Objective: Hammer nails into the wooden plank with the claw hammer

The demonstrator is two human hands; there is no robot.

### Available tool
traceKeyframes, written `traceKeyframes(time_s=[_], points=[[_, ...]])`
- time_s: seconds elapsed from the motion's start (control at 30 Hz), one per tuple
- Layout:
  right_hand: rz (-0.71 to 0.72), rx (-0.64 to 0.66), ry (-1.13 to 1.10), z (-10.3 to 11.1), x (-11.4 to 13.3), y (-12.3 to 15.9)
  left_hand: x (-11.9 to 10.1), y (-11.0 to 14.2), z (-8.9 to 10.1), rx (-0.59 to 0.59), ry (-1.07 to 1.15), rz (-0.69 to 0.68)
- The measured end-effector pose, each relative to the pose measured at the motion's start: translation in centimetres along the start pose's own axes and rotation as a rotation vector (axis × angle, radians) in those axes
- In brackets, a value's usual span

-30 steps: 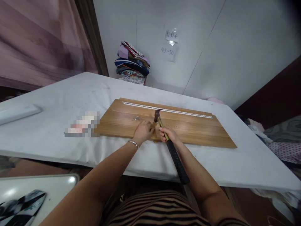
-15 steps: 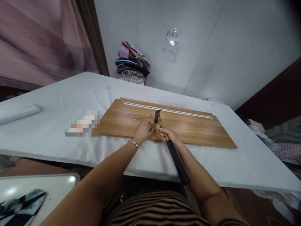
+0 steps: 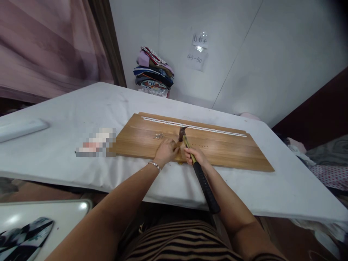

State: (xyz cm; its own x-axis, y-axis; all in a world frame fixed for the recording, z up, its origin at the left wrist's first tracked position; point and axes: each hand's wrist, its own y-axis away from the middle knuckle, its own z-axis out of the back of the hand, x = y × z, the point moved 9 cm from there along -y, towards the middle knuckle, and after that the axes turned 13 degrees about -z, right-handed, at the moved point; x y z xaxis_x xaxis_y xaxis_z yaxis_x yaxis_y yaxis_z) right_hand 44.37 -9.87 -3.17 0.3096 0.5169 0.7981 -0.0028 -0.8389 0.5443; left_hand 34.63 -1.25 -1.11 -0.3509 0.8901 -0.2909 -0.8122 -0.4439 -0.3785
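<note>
My right hand (image 3: 196,156) is closed around the yellow part of the handle of a claw hammer (image 3: 205,186), whose black grip points back towards me. The hammer's rusty head is just above the wooden board (image 3: 231,154), close to the fingers of my left hand (image 3: 166,149). That hand rests on the board with its fingers bent and drawn together; whatever they pinch is too small or hidden to name. A small pile of nails (image 3: 158,136) lies beyond my left hand. Right of the hammer runs a row of small dark dots (image 3: 199,145) on the board.
Two white strips (image 3: 217,130) run along the board's far side. The board lies on a white-covered table (image 3: 95,101). Left of it is a blurred-out item (image 3: 95,143). Folded clothes (image 3: 153,72) are stacked by the wall, under paper notes (image 3: 197,59).
</note>
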Motion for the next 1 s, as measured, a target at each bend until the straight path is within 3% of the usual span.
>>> traceKeyframes(time_s=[1.0], points=[[0.002,-0.011,0.008,-0.21,0.23,0.3,0.15,0.08,-0.27,0.031,-0.027,0.014]])
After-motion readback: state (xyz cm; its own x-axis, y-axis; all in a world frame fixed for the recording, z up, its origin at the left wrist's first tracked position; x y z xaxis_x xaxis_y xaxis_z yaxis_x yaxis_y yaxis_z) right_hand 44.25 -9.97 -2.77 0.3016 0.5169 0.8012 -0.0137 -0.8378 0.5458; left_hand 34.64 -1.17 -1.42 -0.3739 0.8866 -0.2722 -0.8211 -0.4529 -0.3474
